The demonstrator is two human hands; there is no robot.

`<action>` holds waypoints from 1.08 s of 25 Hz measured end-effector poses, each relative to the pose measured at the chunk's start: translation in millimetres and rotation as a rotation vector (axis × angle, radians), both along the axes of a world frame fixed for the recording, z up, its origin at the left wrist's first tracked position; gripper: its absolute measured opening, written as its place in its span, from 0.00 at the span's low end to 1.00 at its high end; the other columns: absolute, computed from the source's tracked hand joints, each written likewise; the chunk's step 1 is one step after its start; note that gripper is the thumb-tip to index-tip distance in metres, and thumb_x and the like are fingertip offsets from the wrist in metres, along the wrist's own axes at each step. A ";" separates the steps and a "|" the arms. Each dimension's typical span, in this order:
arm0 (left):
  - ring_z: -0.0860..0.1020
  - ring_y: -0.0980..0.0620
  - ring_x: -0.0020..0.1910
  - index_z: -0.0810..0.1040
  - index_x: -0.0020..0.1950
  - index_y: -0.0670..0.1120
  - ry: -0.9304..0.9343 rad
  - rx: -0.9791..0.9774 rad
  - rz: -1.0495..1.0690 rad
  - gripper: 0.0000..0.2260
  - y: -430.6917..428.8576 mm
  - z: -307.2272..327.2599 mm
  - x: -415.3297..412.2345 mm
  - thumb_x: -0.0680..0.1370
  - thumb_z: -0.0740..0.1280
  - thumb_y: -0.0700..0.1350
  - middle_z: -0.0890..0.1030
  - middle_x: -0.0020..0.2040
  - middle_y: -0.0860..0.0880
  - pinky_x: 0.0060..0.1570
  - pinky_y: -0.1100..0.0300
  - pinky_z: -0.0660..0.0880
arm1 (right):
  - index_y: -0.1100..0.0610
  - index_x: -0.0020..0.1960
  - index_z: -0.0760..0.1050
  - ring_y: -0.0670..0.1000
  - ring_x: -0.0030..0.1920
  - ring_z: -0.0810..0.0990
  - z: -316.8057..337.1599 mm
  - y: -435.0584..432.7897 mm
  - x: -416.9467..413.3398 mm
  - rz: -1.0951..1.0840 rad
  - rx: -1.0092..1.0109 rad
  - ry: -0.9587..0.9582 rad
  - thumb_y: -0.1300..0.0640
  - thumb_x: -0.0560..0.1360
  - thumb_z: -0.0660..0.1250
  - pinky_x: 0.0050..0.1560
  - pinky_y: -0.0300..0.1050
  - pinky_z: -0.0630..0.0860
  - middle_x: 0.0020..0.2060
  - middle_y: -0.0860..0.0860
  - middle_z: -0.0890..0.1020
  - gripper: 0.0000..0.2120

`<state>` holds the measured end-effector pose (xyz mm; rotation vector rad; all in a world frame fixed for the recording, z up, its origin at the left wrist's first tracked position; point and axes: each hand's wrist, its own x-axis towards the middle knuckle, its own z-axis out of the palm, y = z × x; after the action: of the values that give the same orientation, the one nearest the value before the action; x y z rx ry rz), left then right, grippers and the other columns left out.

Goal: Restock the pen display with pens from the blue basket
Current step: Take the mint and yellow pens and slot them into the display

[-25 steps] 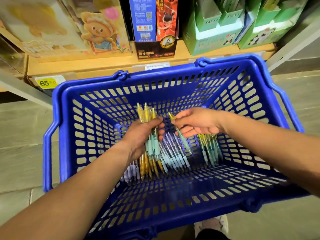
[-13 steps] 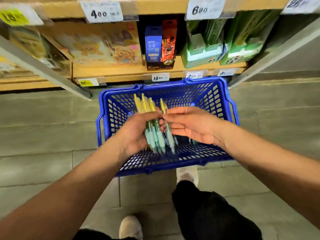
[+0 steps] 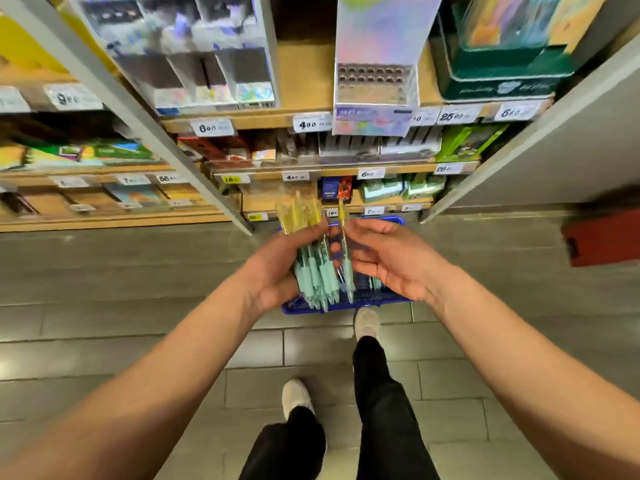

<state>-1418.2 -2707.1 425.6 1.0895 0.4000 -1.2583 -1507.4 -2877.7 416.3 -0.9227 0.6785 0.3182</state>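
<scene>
Pens [image 3: 317,268], yellow tops, mint grips

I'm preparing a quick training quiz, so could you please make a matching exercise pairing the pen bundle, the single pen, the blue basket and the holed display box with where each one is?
1 pen bundle
2 single pen
3 blue basket
4 holed display box

A on the floor
B pinched by the right hand
C on an upper shelf
D gripped in the left hand

Pairs: 1-D, 2-B, 3-A, 4-C.
</scene>
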 end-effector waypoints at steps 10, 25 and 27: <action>0.86 0.45 0.44 0.83 0.61 0.37 -0.240 -0.046 -0.034 0.13 3.3 189.0 -11.0 0.78 0.73 0.40 0.87 0.51 0.39 0.45 0.52 0.83 | 0.60 0.57 0.80 0.51 0.46 0.88 198.9 2.4 -24.9 -0.084 -0.133 -0.129 0.61 0.80 0.67 0.36 0.35 0.80 0.49 0.56 0.87 0.08; 0.86 0.43 0.45 0.75 0.71 0.35 -0.255 -0.015 0.032 0.31 -103.2 248.3 8.2 0.71 0.79 0.42 0.85 0.55 0.35 0.42 0.52 0.83 | 0.59 0.55 0.81 0.53 0.46 0.87 256.8 -107.2 20.2 -0.116 -0.244 -0.199 0.61 0.77 0.72 0.44 0.41 0.82 0.49 0.57 0.87 0.07; 0.86 0.40 0.47 0.63 0.78 0.35 -0.259 0.038 0.053 0.43 -113.9 245.1 10.3 0.69 0.81 0.41 0.84 0.57 0.33 0.42 0.49 0.83 | 0.58 0.56 0.82 0.53 0.45 0.87 254.6 -116.6 26.3 -0.085 -0.294 -0.175 0.61 0.76 0.73 0.44 0.42 0.82 0.48 0.55 0.87 0.09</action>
<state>-1407.9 -2821.0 670.7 1.2487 0.2549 -1.0502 -1481.1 -2994.3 670.9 -1.1829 0.6097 0.0604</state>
